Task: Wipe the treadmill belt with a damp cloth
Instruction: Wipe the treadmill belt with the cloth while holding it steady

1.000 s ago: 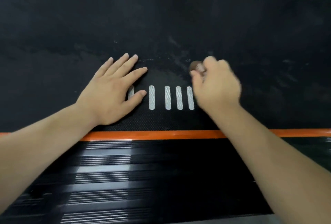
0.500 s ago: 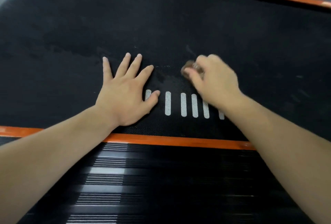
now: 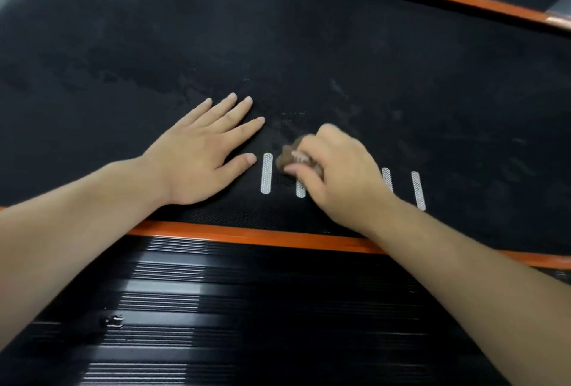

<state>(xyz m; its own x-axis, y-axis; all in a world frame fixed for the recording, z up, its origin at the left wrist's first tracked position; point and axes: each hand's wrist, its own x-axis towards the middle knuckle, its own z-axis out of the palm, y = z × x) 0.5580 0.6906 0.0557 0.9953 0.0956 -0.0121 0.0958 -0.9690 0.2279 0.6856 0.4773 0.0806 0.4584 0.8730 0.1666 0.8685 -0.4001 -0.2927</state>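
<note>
Head view: the left hand (image 3: pixel 200 157) lies flat on the black textured treadmill belt (image 3: pixel 309 45), fingers straight and spread. At its 3 o'clock, the right hand (image 3: pixel 340 169) curls around a small crumpled brown cloth (image 3: pixel 289 158), holding it on the belt over white oval stripes (image 3: pixel 266 172). An orange side rail (image 3: pixel 247 232) runs at 6 o'clock.

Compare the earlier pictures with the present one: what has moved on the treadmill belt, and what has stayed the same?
The right hand, gripping the brown cloth, has rubbed leftwards and nearer the person, from beyond the white stripes onto them, closer to the left hand. The left hand stays flat on the belt, though it now lies just clear of the stripes. Neither hand's hold changed.
</note>
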